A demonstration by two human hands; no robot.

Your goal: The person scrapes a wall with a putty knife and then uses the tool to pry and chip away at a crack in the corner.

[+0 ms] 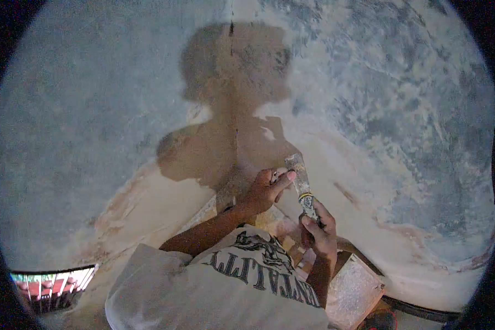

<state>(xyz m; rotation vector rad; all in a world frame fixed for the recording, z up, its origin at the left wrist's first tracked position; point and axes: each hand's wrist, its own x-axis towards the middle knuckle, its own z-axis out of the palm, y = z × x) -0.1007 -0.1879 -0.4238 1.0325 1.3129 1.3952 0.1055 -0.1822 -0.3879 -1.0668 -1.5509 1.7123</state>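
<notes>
My right hand point(320, 235) grips the handle of a putty knife point(301, 187), whose blade points up toward the wall. My left hand point(265, 191) is just left of the blade, and its thumb and fingertips pinch the blade's lower part. Both hands are held in front of my chest, above my white printed T-shirt point(214, 286). The blade is smeared with pale filler. Behind the hands is a wall point(379, 110) with a patchy grey and cream surface.
My shadow point(234, 99) falls on the wall straight ahead. A flat, pale, filler-coated board point(355, 291) lies low at the right, beside my right forearm. A metal grille with red shapes behind it point(49, 286) shows at the lower left.
</notes>
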